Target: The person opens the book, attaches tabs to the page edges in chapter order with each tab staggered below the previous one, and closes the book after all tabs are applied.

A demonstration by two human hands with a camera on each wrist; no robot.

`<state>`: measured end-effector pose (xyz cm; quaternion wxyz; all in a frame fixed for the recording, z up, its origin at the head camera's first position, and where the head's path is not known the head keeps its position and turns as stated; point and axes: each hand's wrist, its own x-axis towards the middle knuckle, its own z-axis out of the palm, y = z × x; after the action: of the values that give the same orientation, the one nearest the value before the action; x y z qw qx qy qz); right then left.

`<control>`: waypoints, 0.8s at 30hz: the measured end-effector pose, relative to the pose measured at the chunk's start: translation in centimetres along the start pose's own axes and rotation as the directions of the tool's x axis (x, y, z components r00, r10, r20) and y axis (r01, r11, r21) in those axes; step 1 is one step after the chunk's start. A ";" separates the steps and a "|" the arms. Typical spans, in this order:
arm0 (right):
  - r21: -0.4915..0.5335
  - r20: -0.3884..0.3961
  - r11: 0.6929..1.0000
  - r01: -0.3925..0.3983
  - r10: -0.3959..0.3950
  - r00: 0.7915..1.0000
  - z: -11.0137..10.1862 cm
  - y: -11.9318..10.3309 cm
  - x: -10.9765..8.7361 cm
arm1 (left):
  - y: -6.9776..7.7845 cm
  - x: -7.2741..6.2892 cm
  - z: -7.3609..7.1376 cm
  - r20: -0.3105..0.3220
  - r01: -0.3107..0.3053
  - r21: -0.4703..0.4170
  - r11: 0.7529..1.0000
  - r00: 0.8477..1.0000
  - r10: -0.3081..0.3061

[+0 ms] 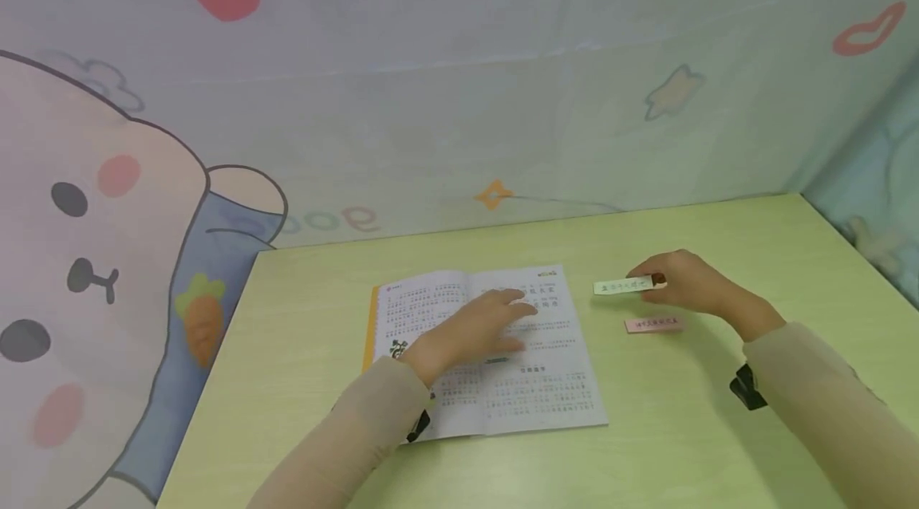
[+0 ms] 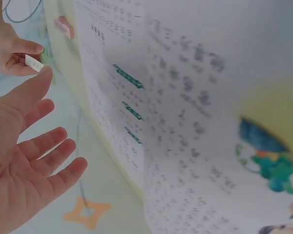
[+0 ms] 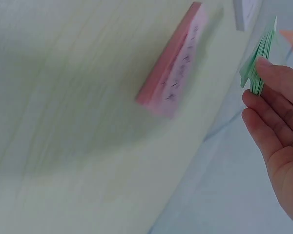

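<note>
An open book [image 1: 553,381] with printed pages lies on the table. Over its middle hovers my left hand [image 1: 470,329], fingers spread and loosely bent; its palm [image 2: 19,156] holds nothing in the left wrist view. To the right of the book, my right hand [image 1: 692,286] pinches a pad of pale green sticky notes [image 1: 621,286] by one end, handwriting on its face. In the right wrist view the green leaves [image 3: 261,58] fan apart between thumb and fingers. A pink sticky-note pad [image 1: 653,325], also written on, rests on the table just below that hand.
The light wood-toned table [image 1: 689,445] meets a printed cloth backdrop [image 1: 431,118] along its far edge. A large cartoon animal [image 1: 93,254] is printed on the cloth at the left. Dark wrist-worn devices [image 1: 748,388] show beneath both sleeves.
</note>
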<state>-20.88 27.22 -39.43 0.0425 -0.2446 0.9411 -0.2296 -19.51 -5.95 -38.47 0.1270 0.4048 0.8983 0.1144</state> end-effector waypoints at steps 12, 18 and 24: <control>0.048 0.006 0.987 0.153 -0.154 0.988 -0.3 -5.0 0.4 | 2.4 1.1 -1.7 -0.150 -0.041 -0.067 0.997 0.988 0.031; 0.068 0.021 0.975 0.210 -0.212 0.977 -0.1 -7.3 0.6 | 3.9 1.3 -1.8 -0.198 -0.064 -0.077 0.995 0.979 0.048; 0.114 0.014 0.967 0.228 -0.232 0.973 0.0 -9.1 0.6 | 4.7 1.1 -1.9 -0.256 -0.073 -0.073 0.995 0.965 0.052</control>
<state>-17.43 19.89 -35.26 0.0420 -0.3524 0.8913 -0.2821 -17.51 -2.30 -35.39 0.0236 0.4096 0.8884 0.2059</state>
